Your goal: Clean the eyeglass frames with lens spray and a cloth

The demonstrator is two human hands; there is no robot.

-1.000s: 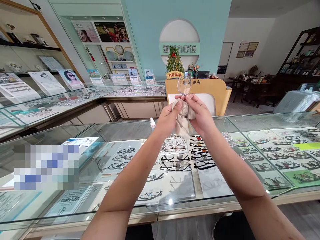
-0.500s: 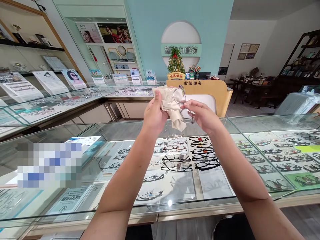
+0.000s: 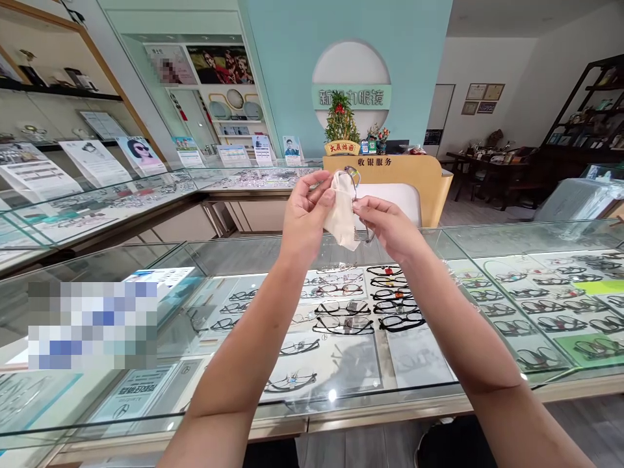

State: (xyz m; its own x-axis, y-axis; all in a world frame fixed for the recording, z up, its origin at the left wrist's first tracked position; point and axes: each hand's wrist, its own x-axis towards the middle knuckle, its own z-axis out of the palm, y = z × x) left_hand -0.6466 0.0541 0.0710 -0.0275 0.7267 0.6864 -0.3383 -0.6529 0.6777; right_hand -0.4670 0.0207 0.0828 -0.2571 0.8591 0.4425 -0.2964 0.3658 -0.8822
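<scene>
A cream cloth point(image 3: 343, 218) hangs from my left hand point(image 3: 307, 211), its thumb pressed on the cloth's left side. The cloth lies against a thin-framed pair of glasses point(image 3: 355, 177) and hides part of it. My right hand point(image 3: 387, 221) pinches the glasses at the middle of the frame between thumb and fingers, just right of the cloth. Both hands are raised above the glass display case.
Below my arms, a glass display case point(image 3: 336, 398) holds rows of eyeglasses point(image 3: 344, 325). Blurred printed material point(image 3: 97, 318) lies at the left. Beyond stand a wooden counter point(image 3: 433, 188), a plant point(image 3: 341, 120) and another glass case point(image 3: 160, 195).
My left hand has shifted on the cloth, which is now folded narrower around the glasses and hangs straighter. The left fingers have lifted and curled. My right hand still pinches the frame.
</scene>
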